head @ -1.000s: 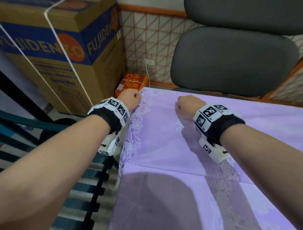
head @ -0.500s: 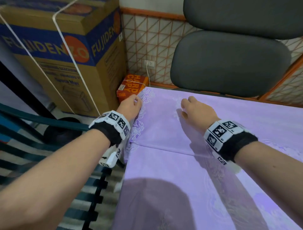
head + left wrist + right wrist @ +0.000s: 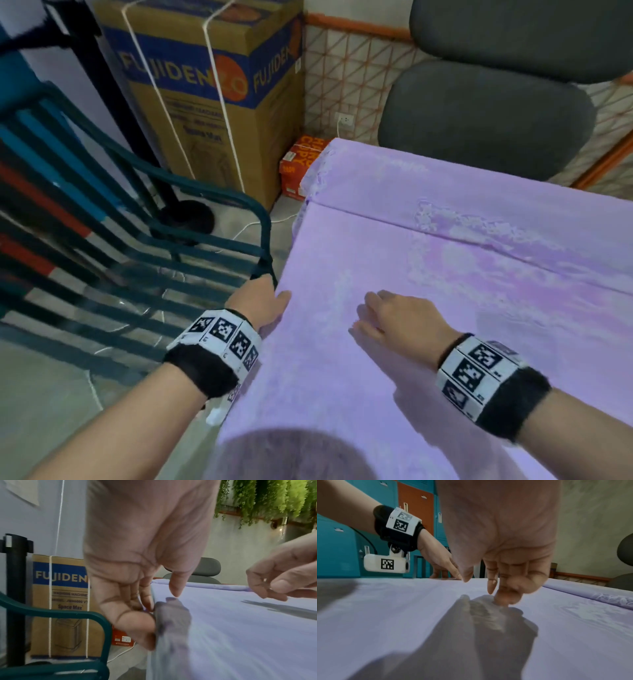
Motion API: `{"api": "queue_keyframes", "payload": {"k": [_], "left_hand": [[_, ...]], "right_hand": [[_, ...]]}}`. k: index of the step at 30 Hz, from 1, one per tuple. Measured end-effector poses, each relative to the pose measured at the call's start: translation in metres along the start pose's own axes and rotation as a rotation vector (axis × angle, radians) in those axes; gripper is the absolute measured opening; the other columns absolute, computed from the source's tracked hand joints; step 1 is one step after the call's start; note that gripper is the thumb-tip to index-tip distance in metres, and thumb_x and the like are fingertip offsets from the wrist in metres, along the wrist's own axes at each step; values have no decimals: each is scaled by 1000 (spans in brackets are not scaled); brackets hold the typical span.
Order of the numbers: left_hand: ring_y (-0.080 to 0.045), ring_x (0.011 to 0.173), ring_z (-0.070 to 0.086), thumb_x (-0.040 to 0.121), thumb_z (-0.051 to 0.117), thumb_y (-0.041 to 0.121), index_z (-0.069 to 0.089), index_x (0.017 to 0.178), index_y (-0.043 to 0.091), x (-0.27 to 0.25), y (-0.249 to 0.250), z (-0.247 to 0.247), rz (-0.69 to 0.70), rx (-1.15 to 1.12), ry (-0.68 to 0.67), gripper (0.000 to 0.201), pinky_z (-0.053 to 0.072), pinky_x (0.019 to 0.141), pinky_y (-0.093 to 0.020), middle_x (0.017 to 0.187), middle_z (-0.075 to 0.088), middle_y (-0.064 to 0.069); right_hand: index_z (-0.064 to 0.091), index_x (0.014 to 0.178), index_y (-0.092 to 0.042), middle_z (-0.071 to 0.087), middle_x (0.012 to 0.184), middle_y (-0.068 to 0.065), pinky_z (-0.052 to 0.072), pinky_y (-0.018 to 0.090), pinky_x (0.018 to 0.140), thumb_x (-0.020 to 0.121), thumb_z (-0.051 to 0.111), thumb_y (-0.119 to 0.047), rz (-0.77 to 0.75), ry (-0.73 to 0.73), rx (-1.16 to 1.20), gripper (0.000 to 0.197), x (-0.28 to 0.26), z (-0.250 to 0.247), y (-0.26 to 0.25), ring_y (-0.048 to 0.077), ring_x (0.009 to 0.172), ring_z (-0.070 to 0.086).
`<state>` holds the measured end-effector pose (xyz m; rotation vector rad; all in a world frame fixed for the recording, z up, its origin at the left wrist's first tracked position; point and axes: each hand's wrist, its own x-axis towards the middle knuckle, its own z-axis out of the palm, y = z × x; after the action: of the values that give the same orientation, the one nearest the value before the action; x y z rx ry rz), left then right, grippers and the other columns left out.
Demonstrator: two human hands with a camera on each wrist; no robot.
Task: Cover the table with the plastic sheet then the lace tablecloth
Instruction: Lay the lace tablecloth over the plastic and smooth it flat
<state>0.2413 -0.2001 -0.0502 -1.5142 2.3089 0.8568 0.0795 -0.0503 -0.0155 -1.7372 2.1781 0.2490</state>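
I have the lace tablecloth (image 3: 428,308) spread over the desk, a fold ridge lying toward the office chair (image 3: 486,126). My left hand (image 3: 260,301) pinches its side edge; my right hand (image 3: 397,318) pinches the cloth on top — an uneven tug could drag it askew.

A tied cardboard box (image 3: 205,89) stands beside an orange carton (image 3: 298,168). A grey chair (image 3: 486,120) and a green chair (image 3: 205,219) flank them.
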Motion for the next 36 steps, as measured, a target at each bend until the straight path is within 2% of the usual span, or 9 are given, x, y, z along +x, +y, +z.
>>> {"api": "queue_keyframes", "payload": {"k": [6,13,17,19,23,27,31,34,36], "left_hand": [[-30,92,58,100,36,22,44,93,14,-57,-37,29,23,3,73,14,47,81,-36,112,64,-17],[-30,96,61,95,39,12,44,80,17,-97,-45,20,117,169,10,17,48,80,-36,102,63,-10],[-6,47,50,97,41,15,47,70,16,-133,-71,21,178,104,-380,27,36,40,-10,64,54,1],[1,30,45,97,46,22,46,67,15,-141,-80,22,156,9,-428,31,32,33,-9,56,53,0],[-18,61,57,93,51,40,50,66,14,-132,-86,28,99,-53,-148,37,42,56,-22,76,62,-10],[-32,104,62,98,39,40,59,105,3,-133,-91,50,51,-34,-112,43,45,78,-30,112,66,-18],[-30,107,59,101,34,28,60,111,8,-139,-98,55,81,-37,-57,34,47,90,-35,118,64,-13],[-28,108,59,99,39,27,64,105,10,-143,-95,46,143,155,-119,31,46,92,-34,116,64,-11],[-23,90,58,96,45,28,62,74,16,-145,-90,40,118,271,-256,30,48,78,-29,96,62,-10]], "right_hand": [[40,127,-7,26,139,16,23,29,43,97,40,-7,104,-120,-105,30,-30,34,-33,19,48,25],[46,124,-4,41,127,16,36,36,67,100,34,-14,17,-205,-126,29,-50,38,-55,25,57,33],[48,123,-6,45,126,14,33,32,70,100,35,-21,-139,-374,-154,30,-97,49,-63,32,83,55],[49,118,-10,50,122,12,35,32,70,99,35,-25,-147,-337,-143,28,-109,51,-62,32,99,59],[34,90,-18,54,97,10,41,33,69,99,34,-29,-43,-170,-113,14,-107,39,-64,29,85,57],[34,93,-19,43,83,1,37,30,62,98,37,-30,-30,-249,-148,13,-110,49,-80,24,78,46],[43,133,-17,54,129,8,46,35,82,102,31,-24,-48,-250,-146,34,-119,67,-96,29,111,59],[48,130,-17,57,127,8,48,38,89,102,31,-27,-121,-246,-149,35,-127,73,-99,29,113,59],[54,118,-17,61,117,8,45,33,80,99,37,-27,-170,-303,-124,27,-134,73,-96,28,107,59]]}}
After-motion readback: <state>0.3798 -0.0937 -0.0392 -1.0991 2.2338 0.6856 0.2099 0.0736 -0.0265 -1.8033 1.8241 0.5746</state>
